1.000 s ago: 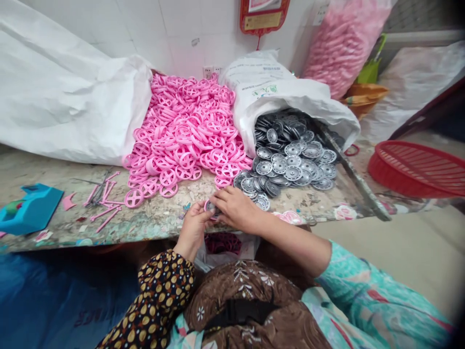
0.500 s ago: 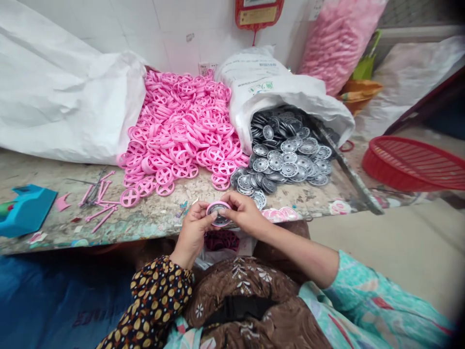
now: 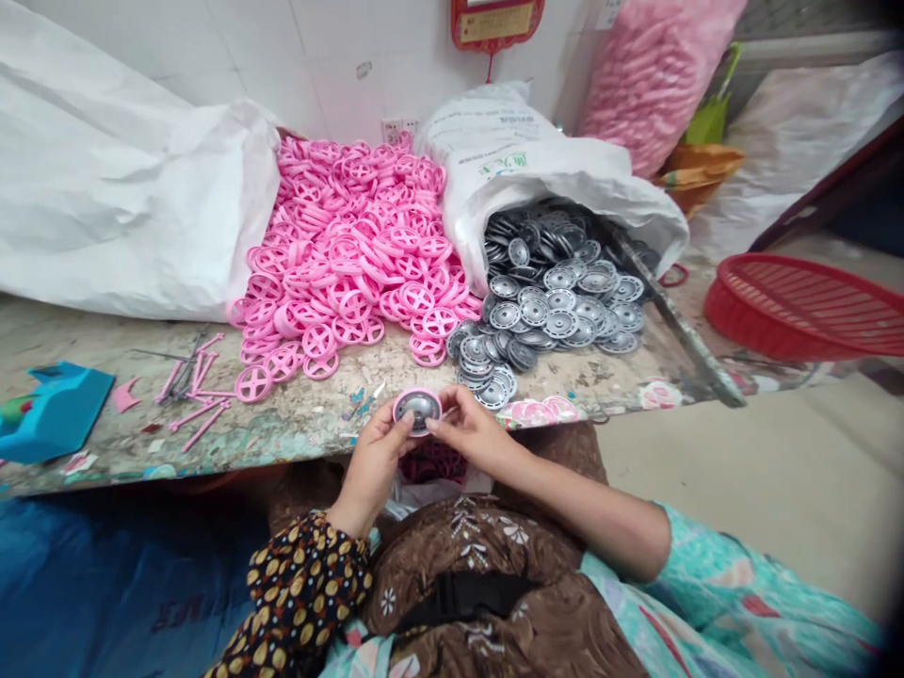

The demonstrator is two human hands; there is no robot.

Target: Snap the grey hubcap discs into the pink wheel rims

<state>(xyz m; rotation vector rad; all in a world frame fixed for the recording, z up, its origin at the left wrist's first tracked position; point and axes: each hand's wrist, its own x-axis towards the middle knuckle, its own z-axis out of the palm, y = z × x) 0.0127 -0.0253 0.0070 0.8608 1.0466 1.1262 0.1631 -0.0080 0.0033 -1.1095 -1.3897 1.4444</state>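
Between both hands is a small toy wheel (image 3: 418, 411), a grey disc seated inside a pink rim, held just over the table's front edge. My left hand (image 3: 382, 448) pinches its left side, thumb on the face. At its right side my right hand (image 3: 472, 428) grips the rim with thumb and fingers. Behind them lies a large heap of pink wheel rims (image 3: 353, 254) with crossed spokes. To its right, silver-grey discs (image 3: 561, 301) spill from the mouth of a white woven sack (image 3: 508, 141).
A dark metal bar (image 3: 678, 330) slants out of the sack past the table edge. Pink rods (image 3: 204, 424) and a blue holder (image 3: 60, 410) lie on the table (image 3: 282, 428) at left. A red basket (image 3: 791, 320) stands at right. Below the hands sits a bag of pink pieces (image 3: 432, 464).
The wheel has moved slightly left, its grey face now more exposed. My right thumb has shifted from the face toward the rim.
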